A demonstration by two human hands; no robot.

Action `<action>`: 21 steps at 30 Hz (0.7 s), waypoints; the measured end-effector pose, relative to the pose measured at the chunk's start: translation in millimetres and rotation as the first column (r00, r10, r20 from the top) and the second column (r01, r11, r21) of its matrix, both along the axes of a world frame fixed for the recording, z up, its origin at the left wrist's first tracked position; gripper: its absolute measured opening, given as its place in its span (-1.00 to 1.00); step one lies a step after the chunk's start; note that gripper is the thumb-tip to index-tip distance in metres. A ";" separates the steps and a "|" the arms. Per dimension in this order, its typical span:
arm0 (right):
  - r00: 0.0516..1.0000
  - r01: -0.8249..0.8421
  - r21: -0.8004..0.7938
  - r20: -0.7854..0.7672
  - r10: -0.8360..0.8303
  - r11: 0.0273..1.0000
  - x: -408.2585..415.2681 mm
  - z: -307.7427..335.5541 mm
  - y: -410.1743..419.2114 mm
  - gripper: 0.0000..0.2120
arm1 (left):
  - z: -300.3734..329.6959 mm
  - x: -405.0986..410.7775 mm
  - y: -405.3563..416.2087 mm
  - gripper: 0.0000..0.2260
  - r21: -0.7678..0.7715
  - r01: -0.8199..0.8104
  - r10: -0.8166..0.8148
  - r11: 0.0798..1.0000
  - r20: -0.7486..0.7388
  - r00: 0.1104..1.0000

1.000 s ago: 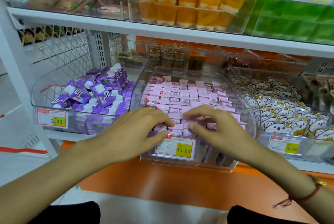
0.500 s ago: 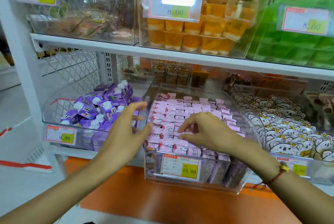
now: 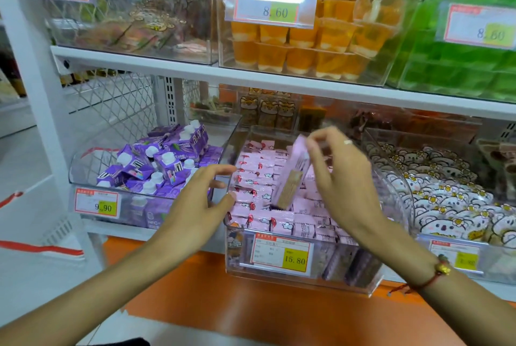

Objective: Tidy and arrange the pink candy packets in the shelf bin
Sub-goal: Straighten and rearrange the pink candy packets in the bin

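Observation:
A clear shelf bin (image 3: 296,280) with a 15.80 price tag holds several rows of small pink candy packets (image 3: 259,194). My right hand (image 3: 337,172) pinches the top of one long pink packet (image 3: 293,175), which hangs tilted above the rows with its brown lower end near the packets. My left hand (image 3: 198,200) hovers at the bin's left wall with its fingers spread and relaxed, holding nothing; the thumb is near the left rim.
A bin of purple drink cartons (image 3: 156,167) stands on the left, and a bin of white koala-print packets (image 3: 452,200) on the right. Above, a white shelf (image 3: 279,83) carries orange jelly cups (image 3: 307,46) and green packs. An orange ledge (image 3: 251,303) runs below.
My right hand rose from the rows and now lifts a long pink packet. My left hand moved right, toward the bin's left wall. The view came closer to the shelf.

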State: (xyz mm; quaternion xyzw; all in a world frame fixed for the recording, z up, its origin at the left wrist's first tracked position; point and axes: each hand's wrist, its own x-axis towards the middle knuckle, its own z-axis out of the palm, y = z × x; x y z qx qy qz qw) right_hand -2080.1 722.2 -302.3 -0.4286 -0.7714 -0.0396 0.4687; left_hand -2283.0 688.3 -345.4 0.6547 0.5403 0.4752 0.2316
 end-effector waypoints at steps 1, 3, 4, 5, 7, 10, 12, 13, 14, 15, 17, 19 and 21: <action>0.994 0.010 0.019 -0.112 -0.008 1.000 1.8 6.3 0.4 -0.88 | -0.3 0.9 0.1 -0.69 0.032 -0.029 0.031 0.999 -0.041 0.999; 0.935 0.001 -0.021 -0.354 -0.009 1.000 9.0 15.5 -0.2 -0.87 | 0.8 3.7 -1.2 -0.67 0.147 -0.058 0.072 0.987 -0.087 0.994; 0.876 -0.042 -0.091 -0.482 -0.007 0.995 13.4 17.1 -0.8 -0.86 | 2.6 5.7 -2.7 -0.66 0.212 -0.045 0.066 0.976 -0.093 0.993; 0.801 -0.120 -0.196 -0.598 -0.022 0.973 16.5 17.2 -2.0 -0.84 | 5.2 8.2 -4.7 -0.62 0.263 -0.013 0.041 0.965 -0.100 0.994; 0.666 -0.328 -0.402 -0.740 -0.093 0.855 18.2 12.6 -6.1 -0.82 | 11.2 14.0 -10.1 -0.52 0.300 0.083 -0.049 0.950 -0.121 0.991; 0.569 -0.550 -0.516 -0.807 -0.158 0.656 15.7 0.3 -10.4 -0.81 | 14.2 22.5 -15.6 -0.48 0.334 0.188 -0.120 0.924 -0.212 0.970; 0.531 -0.631 -0.515 -0.832 -0.161 0.581 14.4 -3.2 -13.0 -0.80 | 14.1 25.0 -16.3 -0.55 0.337 0.198 -0.131 0.920 -0.212 0.968; 0.524 -0.647 -0.514 -0.836 -0.160 0.563 15.0 -4.0 -14.1 -0.80 | 15.0 25.7 -16.2 -0.60 0.324 0.194 -0.142 0.926 -0.179 0.974; 0.533 -0.646 -0.523 -0.830 -0.162 0.555 15.6 -4.0 -14.6 -0.80 | 15.8 26.0 -15.9 -0.63 0.296 0.188 -0.161 0.937 -0.113 0.980; 0.557 -0.628 -0.540 -0.815 -0.161 0.561 16.6 -4.0 -14.8 -0.79 | 17.0 26.2 -15.0 -0.65 0.238 0.183 -0.188 0.954 -0.002 0.982; 0.662 -0.536 -0.582 -0.739 -0.123 0.611 18.5 -4.4 -15.2 -0.74 | 22.1 27.4 -13.8 -0.69 0.056 0.198 -0.205 0.979 0.326 0.923; 0.820 -0.392 -0.583 -0.573 -0.018 0.712 19.2 -4.1 -17.8 -0.62 | 24.1 26.9 -10.7 -0.77 -0.092 0.206 -0.131 0.974 0.515 0.847; 0.917 -0.332 -0.518 -0.374 0.140 0.788 16.0 -3.4 -23.0 -0.48 | 24.6 25.1 -9.9 -0.75 -0.145 0.197 -0.081 0.970 0.569 0.818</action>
